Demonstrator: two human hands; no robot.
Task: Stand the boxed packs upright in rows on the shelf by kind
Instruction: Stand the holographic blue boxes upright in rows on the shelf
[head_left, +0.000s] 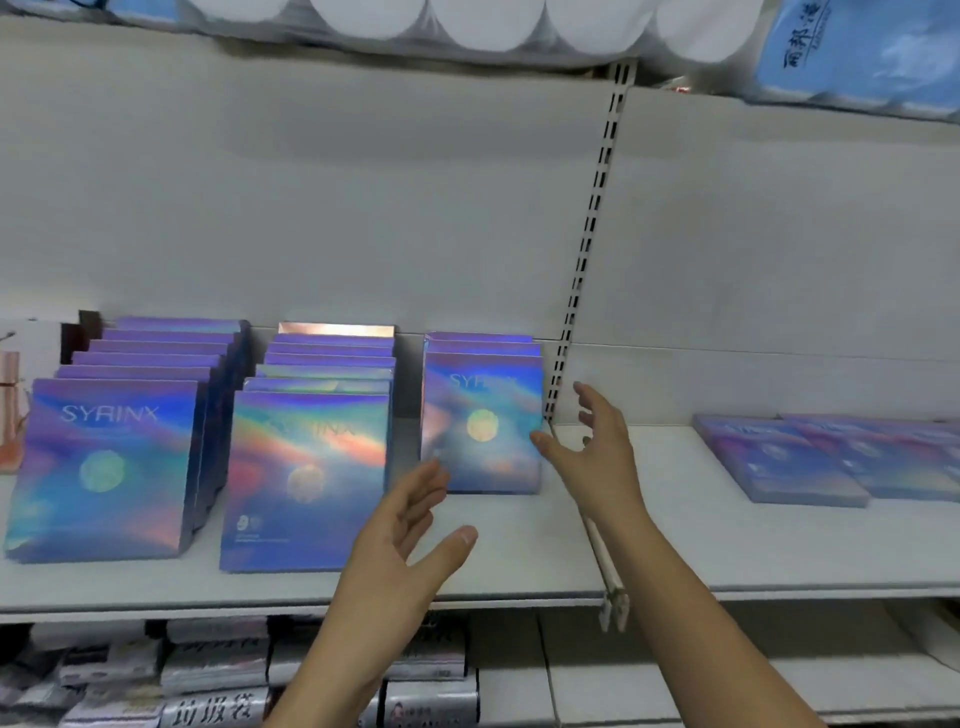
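Shelf (519, 561) front lies bare around both empty, spread hands (400, 540).

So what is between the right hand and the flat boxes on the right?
In the head view, only bare shelf lies between the right hand and the flat boxes.

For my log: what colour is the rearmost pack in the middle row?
Coppery rose-gold top edge, head view.

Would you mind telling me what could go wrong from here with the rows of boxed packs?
1. The third row is short and stands with bare shelf in front; the left hand or right hand, both open beside it, might tip it forward.
2. The flat packs on the right section lie unsorted and could be overlooked.
3. The middle row's rearmost pack looks coppery, possibly a different kind.
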